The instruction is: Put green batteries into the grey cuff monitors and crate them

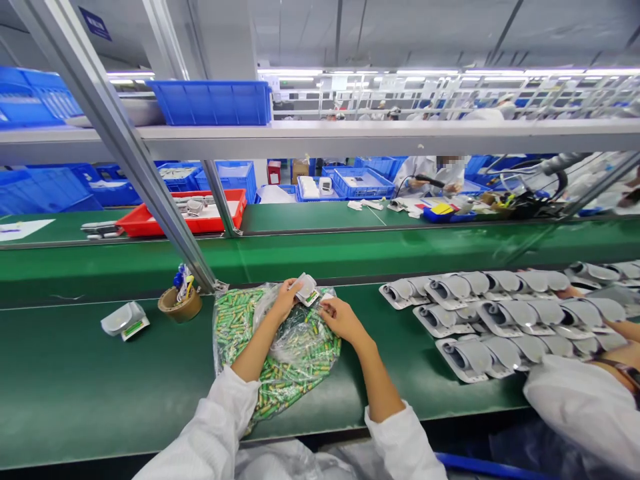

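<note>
My left hand [285, 300] grips a white wrist blood pressure monitor [306, 293] with a curled grey cuff; green batteries show in its side. Close to its right, the fingers of my right hand [343, 320] are pinched together, and whatever is between them is too small to make out. Both hands are above a clear plastic bag [295, 347] full of green and gold AAA-size batteries [237, 317]. Another monitor [125, 320] with green batteries showing lies on the green bench at left.
Rows of monitors [500, 313] cover the bench at right, where a co-worker's sleeve [575, 400] reaches in. A brown tape roll [180, 305] holding small tools stands by the metal post [150, 180]. Behind are a red tray [145, 220] and a shelf [350, 137] overhead.
</note>
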A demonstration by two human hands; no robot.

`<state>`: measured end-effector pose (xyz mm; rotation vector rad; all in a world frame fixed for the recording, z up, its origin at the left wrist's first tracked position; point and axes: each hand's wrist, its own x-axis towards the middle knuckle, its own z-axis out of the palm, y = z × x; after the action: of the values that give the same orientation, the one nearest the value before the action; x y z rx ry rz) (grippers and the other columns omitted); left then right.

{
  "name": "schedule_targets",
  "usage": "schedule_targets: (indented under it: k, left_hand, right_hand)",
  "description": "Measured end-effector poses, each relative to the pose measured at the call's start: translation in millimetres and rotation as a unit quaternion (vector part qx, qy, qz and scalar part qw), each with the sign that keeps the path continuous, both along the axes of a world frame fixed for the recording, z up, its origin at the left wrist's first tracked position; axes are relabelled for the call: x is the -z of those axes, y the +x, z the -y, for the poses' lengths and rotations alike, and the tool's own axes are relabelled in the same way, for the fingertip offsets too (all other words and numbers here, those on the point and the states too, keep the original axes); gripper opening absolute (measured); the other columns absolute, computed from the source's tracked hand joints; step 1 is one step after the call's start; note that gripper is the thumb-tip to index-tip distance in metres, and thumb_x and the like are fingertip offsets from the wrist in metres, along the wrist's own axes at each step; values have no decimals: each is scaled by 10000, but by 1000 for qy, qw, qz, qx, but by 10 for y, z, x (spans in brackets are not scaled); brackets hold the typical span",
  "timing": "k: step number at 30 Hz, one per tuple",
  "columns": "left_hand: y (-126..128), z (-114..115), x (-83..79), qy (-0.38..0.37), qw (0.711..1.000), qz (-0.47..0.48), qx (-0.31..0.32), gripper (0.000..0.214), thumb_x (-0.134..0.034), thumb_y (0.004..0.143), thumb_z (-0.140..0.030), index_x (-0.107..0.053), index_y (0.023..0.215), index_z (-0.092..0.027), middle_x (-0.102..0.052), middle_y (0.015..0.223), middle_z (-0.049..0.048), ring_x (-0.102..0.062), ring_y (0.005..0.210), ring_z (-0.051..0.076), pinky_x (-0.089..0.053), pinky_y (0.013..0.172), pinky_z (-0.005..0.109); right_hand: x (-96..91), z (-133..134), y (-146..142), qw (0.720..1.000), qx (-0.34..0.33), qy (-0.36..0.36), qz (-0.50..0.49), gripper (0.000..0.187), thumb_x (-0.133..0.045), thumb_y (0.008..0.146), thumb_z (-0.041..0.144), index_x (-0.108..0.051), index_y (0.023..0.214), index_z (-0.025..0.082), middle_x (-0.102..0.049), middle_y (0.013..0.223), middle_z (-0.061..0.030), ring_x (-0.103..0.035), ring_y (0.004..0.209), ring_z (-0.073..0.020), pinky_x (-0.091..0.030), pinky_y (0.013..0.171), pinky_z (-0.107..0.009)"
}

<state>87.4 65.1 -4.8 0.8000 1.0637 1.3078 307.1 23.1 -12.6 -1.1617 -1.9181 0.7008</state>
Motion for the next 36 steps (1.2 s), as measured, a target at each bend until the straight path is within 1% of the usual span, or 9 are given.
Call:
schedule_targets:
  k: [4, 9, 14, 17, 20, 24, 28, 33, 36]
  left_hand:
    - [2, 0, 20, -1, 1000, 22, -7, 681, -983, 609, -597, -643, 1053, -209, -729, 1003, 73, -689, 861, 206, -562, 771, 323]
    - [5, -23, 47, -9, 1000, 25, -5, 678, -988, 610, -587, -643, 1045, -198, -729, 997, 77, -693, 871, 206, -570, 789, 330]
    - [17, -42, 48, -17, 1000, 16, 6, 678, -992, 614, -561, -642, 1064, -195, -719, 977, 57, -684, 864, 204, -561, 775, 322]
    - [26, -45, 45, -16, 1000, 12, 11, 659, -988, 619, -548, -647, 1062, -197, -710, 979, 51, -677, 866, 202, -551, 772, 314]
    - [30, -31, 32, -15, 1000, 10, 17, 644, -977, 629, -546, -651, 1066, -203, -705, 996, 53, -673, 881, 207, -543, 775, 315]
    - [51, 21, -3, -16, 998, -3, 55, 637, -956, 656, -579, -664, 1082, -205, -712, 1034, 70, -676, 900, 220, -552, 777, 325]
    - [84, 73, -34, -8, 995, -8, 102, 630, -928, 700, -603, -686, 1127, -209, -727, 1063, 79, -679, 902, 221, -559, 776, 326]
    - [82, 93, -49, -10, 993, -9, 119, 626, -921, 711, -618, -701, 1122, -200, -741, 1035, 85, -686, 896, 231, -569, 787, 343]
    - [74, 94, -49, -9, 992, -21, 121, 641, -916, 711, -634, -699, 1123, -193, -744, 1052, 92, -690, 903, 229, -568, 800, 340]
  right_hand:
    - [-23, 90, 173, 999, -31, -41, 14, 343, -720, 847, 262, -783, 1177, 194, -733, 1074, -97, -666, 841, -216, -559, 797, -349]
    - [-33, 96, 208, 997, -57, -36, 49, 326, -657, 848, 180, -815, 1130, 216, -756, 988, -95, -685, 912, -268, -559, 863, -406]
    - [-63, 112, 26, 998, -9, 8, -61, 283, -579, 967, 285, -781, 1151, 214, -759, 1088, -122, -727, 917, -254, -599, 867, -407]
    - [-56, 135, -81, 990, 26, -22, -134, 227, -616, 960, 345, -757, 1084, 218, -776, 1066, -113, -764, 868, -245, -634, 833, -393]
    - [-41, 159, -152, 982, 70, -48, -168, 218, -655, 942, 391, -735, 1042, 215, -784, 991, -99, -778, 825, -251, -648, 786, -389]
    - [-34, 180, -203, 982, 117, 17, -149, 243, -641, 975, 424, -741, 1073, 225, -791, 1039, -105, -766, 898, -250, -644, 858, -400]
    - [-13, 172, -219, 984, 124, 78, -105, 231, -590, 1012, 388, -750, 1071, 231, -786, 1095, -120, -727, 911, -241, -619, 865, -400]
    - [19, 156, -232, 986, 106, 117, -60, 185, -587, 1005, 319, -751, 1045, 241, -786, 1077, -119, -687, 1021, -275, -588, 880, -422]
    - [28, 168, -265, 984, 116, 116, -74, 186, -608, 997, 338, -749, 1040, 224, -785, 1041, -115, -689, 918, -249, -590, 840, -405]
